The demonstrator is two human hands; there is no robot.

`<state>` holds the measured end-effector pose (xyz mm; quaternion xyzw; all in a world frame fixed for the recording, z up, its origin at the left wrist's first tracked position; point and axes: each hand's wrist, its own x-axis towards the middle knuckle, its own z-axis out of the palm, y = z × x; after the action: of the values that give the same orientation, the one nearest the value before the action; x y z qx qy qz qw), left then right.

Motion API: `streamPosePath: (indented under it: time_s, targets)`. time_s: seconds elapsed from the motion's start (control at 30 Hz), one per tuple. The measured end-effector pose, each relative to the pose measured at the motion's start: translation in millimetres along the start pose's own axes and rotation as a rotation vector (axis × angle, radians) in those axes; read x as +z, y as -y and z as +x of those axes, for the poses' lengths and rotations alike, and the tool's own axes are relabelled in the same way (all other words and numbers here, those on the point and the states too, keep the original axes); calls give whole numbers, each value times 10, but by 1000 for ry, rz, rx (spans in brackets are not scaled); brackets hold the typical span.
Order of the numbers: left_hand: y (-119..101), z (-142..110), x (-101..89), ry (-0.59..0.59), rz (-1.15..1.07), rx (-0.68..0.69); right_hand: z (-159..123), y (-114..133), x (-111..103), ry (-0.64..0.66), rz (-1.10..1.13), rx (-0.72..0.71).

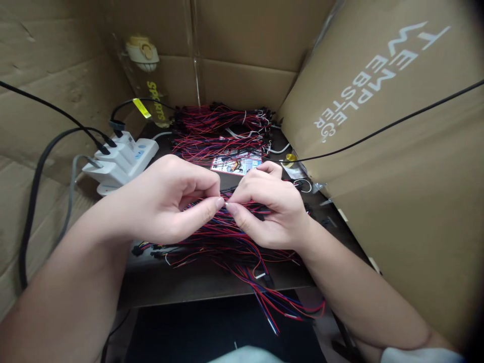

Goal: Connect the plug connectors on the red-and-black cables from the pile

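Here, a tiny pale tip [226,203] is sitting right between my fingertips, too small for me to identify. My left hand [181,199] is pinching it narrowly, thumb against forefinger, and my right hand [270,204] is pinching from the other side. Beneath, red and blue wires [223,233] are covering the dark table [151,287].

The dark worktop [177,290] carries wire harnesses. Two far wire bundles [212,145], red, blue and black, lie one behind the other. A printed card [245,164] lies at the near side of these. A near wire bundle [215,236] spreads across the near half; several wire ends [273,322] overhang the near edge, toward the right.
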<state>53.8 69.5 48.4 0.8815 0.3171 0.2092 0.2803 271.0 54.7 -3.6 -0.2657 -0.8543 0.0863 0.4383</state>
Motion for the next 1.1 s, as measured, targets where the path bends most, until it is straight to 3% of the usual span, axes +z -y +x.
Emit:
streamPosePath:
  time_s: [0.37, 0.57, 0.73, 0.8, 0.87, 0.97, 1.1]
  targets:
    - [34, -12, -1, -35, -89, -38, -23, -19, -37, 9, -6, 14]
    - [89, -8, -3, -54, -78, -70, -18, -40, -74, 98, -11, 51]
    - [141, 9, -10, -119, -9, -112, 0, -142, -170, 86, -179, 74]
    - [157, 18, -18, -167, 31, -129, 7, -193, -224, 84, -144, 61]
    - [186, 28, -30, -225, 73, -148, 12, -229, -282, 42, -16, 105]
    - [256, 35, -54, -266, 109, -231, 15, -272, -372, -120, 153, 319]
    - [334, 36, -81, -164, 120, -278, 23, -412, -467, -387, 344, 573]
